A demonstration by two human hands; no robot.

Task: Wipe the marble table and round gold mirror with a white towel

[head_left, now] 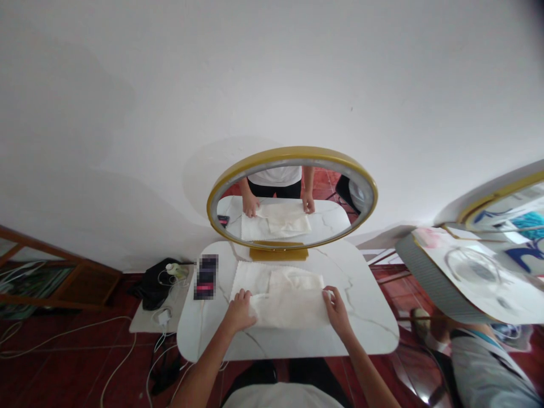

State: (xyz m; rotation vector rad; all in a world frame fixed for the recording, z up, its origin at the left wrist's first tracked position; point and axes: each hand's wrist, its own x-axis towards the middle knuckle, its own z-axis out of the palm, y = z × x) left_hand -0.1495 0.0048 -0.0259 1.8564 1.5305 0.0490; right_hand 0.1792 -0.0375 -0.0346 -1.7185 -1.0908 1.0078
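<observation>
A folded cream-white cloth lies across the front half of a small marble-patterned table. My left hand is closed on the cloth's left end, with the fingertips over its upper edge. At the other end, my right hand pinches the upper right corner between thumb and fingers. A flatter white piece of fabric with a jagged edge shows behind and to the left; whether it is a separate piece I cannot tell. Creases run through the cloth's upper layer.
A gold-framed oval mirror on a gold base stands at the table's back, reflecting both hands. A blurred-out phone-like object lies at left. Cables and a charger are beyond it. At right are another table and a seated person.
</observation>
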